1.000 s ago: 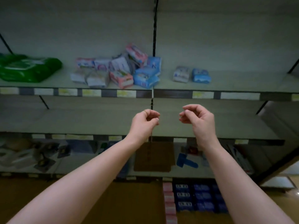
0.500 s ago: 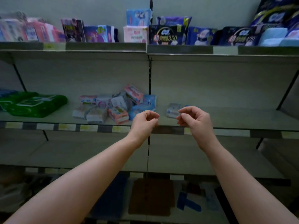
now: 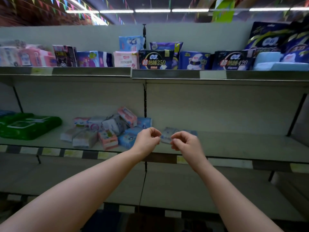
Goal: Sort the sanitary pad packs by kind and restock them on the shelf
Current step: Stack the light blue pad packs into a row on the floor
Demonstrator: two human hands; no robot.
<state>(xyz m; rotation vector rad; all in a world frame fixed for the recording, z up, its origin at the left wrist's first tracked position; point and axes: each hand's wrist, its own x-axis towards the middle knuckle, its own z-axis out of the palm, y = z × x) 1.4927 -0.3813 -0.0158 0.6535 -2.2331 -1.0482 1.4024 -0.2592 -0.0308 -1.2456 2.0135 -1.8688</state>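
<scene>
A loose heap of small pad packs, pink, white and blue, lies on the middle shelf left of its centre post. Two more small packs lie just right of the post, partly hidden behind my hands. My left hand and my right hand hover side by side in front of that shelf's edge, fingers curled, holding nothing. The top shelf carries a row of larger packs, among them a dark blue pack marked 350 and another marked 420.
A green wipes pack lies at the left of the middle shelf. The right half of that shelf is bare metal. A lower shelf below my forearms holds nothing visible. Pink packs stand at the top left.
The view has tilted upward, bringing the top shelf and ceiling into sight. Both hands stay curled and close together, now in front of the middle shelf instead of the lower one.
</scene>
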